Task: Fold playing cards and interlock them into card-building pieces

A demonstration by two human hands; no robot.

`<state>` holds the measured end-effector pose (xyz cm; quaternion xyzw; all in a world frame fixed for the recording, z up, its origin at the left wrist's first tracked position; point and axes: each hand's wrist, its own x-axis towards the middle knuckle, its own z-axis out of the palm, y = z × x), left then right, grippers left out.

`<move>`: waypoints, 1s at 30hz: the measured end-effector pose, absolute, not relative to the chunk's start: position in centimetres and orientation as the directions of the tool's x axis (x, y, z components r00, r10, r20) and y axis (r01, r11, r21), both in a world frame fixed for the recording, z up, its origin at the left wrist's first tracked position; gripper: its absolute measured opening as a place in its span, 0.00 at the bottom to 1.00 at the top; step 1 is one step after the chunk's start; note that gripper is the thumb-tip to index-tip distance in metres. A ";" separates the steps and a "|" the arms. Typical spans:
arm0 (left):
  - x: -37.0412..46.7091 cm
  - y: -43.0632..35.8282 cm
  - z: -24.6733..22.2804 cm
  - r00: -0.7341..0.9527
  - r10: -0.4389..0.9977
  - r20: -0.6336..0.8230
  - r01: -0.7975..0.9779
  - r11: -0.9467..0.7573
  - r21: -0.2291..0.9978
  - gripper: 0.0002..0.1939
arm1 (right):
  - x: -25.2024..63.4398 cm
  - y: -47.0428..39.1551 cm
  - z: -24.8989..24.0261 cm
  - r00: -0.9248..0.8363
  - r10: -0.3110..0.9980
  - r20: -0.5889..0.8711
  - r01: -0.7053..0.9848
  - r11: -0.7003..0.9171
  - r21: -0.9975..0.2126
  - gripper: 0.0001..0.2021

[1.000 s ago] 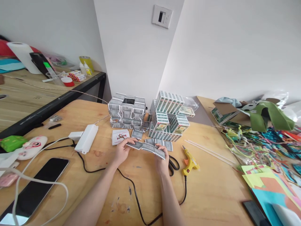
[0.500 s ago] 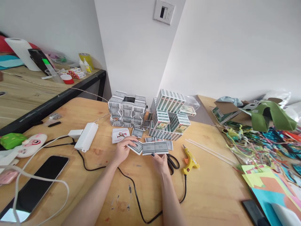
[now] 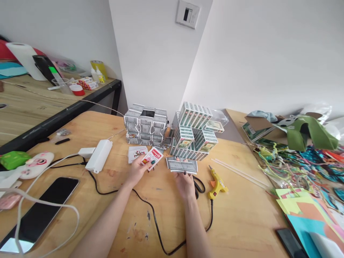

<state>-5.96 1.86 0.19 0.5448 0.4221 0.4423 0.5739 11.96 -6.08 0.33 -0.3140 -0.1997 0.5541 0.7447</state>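
Observation:
My left hand (image 3: 138, 171) is closed on a card with red print (image 3: 152, 157), its thumb across the face. Under it, white cards with a joker figure (image 3: 135, 152) lie on the table. My right hand (image 3: 185, 183) is at the near edge of patterned cards (image 3: 182, 165), fingers closed on them. Behind my left hand stands a block built of folded patterned cards (image 3: 146, 125) with a square hole on top. Stacked green and white card boxes (image 3: 194, 130) stand behind my right hand. Black-handled scissors (image 3: 199, 185) lie partly hidden beside my right hand.
A yellow glue gun (image 3: 217, 183) lies right of the scissors, its black cable looping toward me. A white power adapter (image 3: 99, 156) and a phone (image 3: 44, 211) are at left. Coloured paper (image 3: 306, 218) and craft scraps (image 3: 292, 165) cover the right side.
My left hand has drawn away from the patterned strip and now shows a card's red-printed face. My right hand has moved slightly forward with the strip, over the cards behind it.

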 end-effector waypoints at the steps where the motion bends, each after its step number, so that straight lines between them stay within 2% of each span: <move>1: -5.9 1.8 0.3 0.316 0.947 -0.052 -0.069 0.077 0.995 0.16 | 12.1 -6.0 0.2 0.322 0.944 -0.075 -0.713 0.190 -0.674 0.13; 4: -5.7 1.4 0.5 0.483 0.865 -0.135 -0.124 0.221 0.968 0.22 | 12.3 -5.7 -0.4 0.405 0.900 -0.159 -0.728 0.212 -0.651 0.12; 8: -5.2 0.9 0.8 0.569 0.807 -0.159 -0.133 0.280 0.951 0.22 | 12.4 -5.4 -0.8 0.503 0.834 -0.228 -0.684 0.223 -0.695 0.11; 18: -5.5 1.2 0.6 0.591 0.798 -0.120 -0.046 0.182 0.982 0.21 | 12.1 -5.4 -0.2 0.435 0.885 -0.166 -0.662 0.190 -0.725 0.12; 23: -5.4 1.2 0.0 0.577 0.807 -0.124 -0.053 0.189 0.981 0.22 | 12.3 -5.4 -0.4 0.413 0.896 -0.166 -0.651 0.162 -0.741 0.12; 30: -5.4 1.1 0.4 0.545 0.829 -0.127 -0.105 0.218 0.970 0.32 | 12.3 -5.4 -0.9 0.463 0.867 -0.182 -0.659 0.200 -0.725 0.15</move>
